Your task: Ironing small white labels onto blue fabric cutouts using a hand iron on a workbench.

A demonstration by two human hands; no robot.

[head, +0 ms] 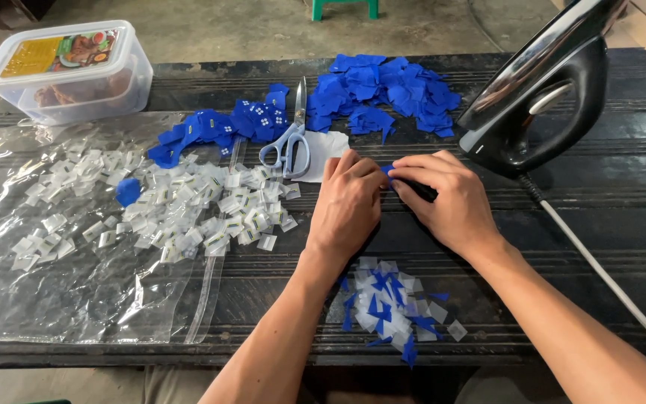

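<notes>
My left hand (pixel 347 206) and my right hand (pixel 446 196) meet at the middle of a dark wooden table (pixel 600 217). Between their fingertips they pinch a small blue piece (pixel 388 171), mostly hidden by the fingers. Below my wrists lies a small heap of blue and white scraps (pixel 394 307). Grey-handled scissors (pixel 291 135) rest just up-left of my left hand, partly on a white sheet (pixel 324 150).
A black clothes iron (pixel 543 90) stands on end at the right, its white cord (pixel 600 269) running toward me. Blue pieces (pixel 383 90) are heaped at the back. Several small clear packets (pixel 188 209) lie on a plastic sheet (pixel 76 292) at left. A lidded plastic box (pixel 69 71) sits far left.
</notes>
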